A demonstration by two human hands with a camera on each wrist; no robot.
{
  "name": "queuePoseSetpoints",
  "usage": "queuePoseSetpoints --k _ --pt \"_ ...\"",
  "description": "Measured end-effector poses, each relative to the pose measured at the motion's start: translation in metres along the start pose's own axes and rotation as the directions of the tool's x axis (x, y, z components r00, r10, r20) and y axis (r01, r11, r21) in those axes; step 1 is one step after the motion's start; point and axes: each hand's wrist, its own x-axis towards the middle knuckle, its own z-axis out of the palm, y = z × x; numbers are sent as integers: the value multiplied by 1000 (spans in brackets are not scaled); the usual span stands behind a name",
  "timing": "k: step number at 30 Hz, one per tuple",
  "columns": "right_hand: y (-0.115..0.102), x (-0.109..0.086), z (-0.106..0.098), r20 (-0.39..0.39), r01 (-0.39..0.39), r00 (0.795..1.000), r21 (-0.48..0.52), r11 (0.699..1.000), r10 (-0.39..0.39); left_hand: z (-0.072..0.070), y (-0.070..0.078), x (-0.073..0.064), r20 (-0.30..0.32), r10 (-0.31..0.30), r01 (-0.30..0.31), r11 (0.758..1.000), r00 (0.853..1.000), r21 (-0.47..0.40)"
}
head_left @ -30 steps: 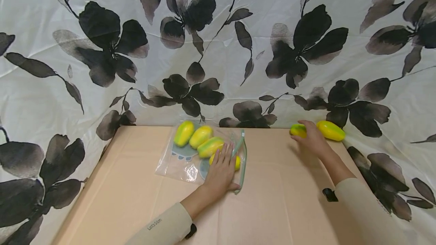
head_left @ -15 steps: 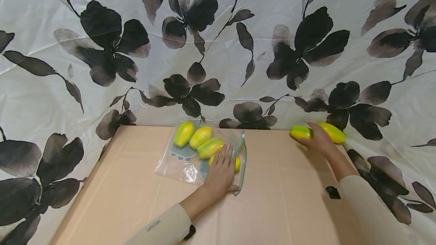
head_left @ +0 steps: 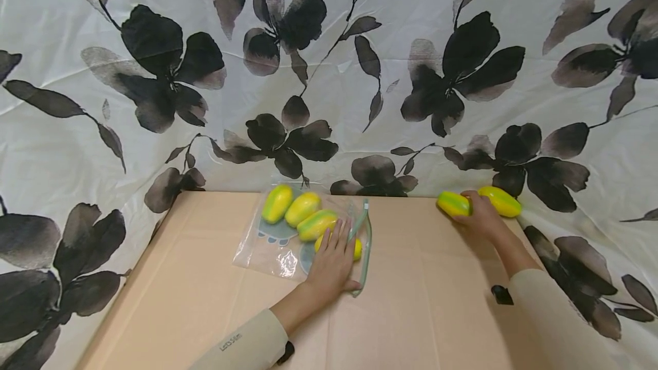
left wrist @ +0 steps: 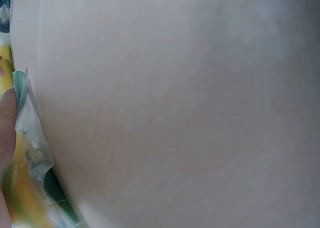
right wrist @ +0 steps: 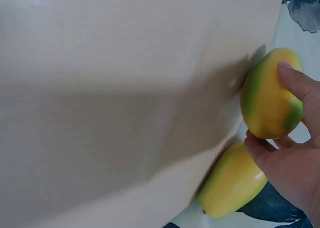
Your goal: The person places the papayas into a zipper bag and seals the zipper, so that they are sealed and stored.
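A smooth yellow-green fruit [head_left: 452, 203] is gripped by the right hand [head_left: 483, 218] near the far edge of the worktop [head_left: 406, 313]; in the right wrist view its side is pressed by the thumb, while its end is met by the fingers below. Whether the fruit is lifted clear of the surface cannot be told. A second fruit [head_left: 501, 201] is seen on the other side of the same hand, at the far right corner, well apart from the thumb. To the left, a clear zip bag [head_left: 257, 254] with blue printed shapes is laid flat, and four similar fruits are held in it: an upper-left fruit [head_left: 277, 203], a middle fruit [head_left: 302, 209] and a lower fruit [head_left: 315, 226] are set close together in a slanting row, and a fourth fruit [head_left: 358, 249] is partly covered by the left hand [head_left: 331, 261]. That hand is laid palm down over the bag, its fingers straight and slightly spread, and its thumb is placed by the green zip strip [head_left: 369, 244] at the bag's right edge.
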Motion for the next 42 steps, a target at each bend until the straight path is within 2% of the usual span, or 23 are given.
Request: queuePoseSetpoints --k 4,8,13,21,30,38,42 --pt "3 -3 6 -36 68 997 46 997 -66 2 1 0 -4 6 -6 1000 1000 -6" --pt "5 -5 9 -72 115 991 21 993 -113 3 2 1 -16 7 -7 1000 1000 4" --pt "5 -11 8 -41 107 993 8 994 -107 3 3 2 -31 11 -10 1000 999 16" --pt "4 -18 11 -5 129 992 86 988 -129 3 4 0 -10 8 -8 1000 1000 7" --pt "-18 -25 15 -12 190 982 143 971 -191 4 2 1 -36 4 -4 1000 999 -5" --pt "-37 -37 27 41 158 985 194 968 -169 5 1 3 -34 3 -3 1000 999 -8" --pt "-47 -43 34 45 181 980 206 962 -194 3 1 3 -27 4 -5 1000 1000 -17"
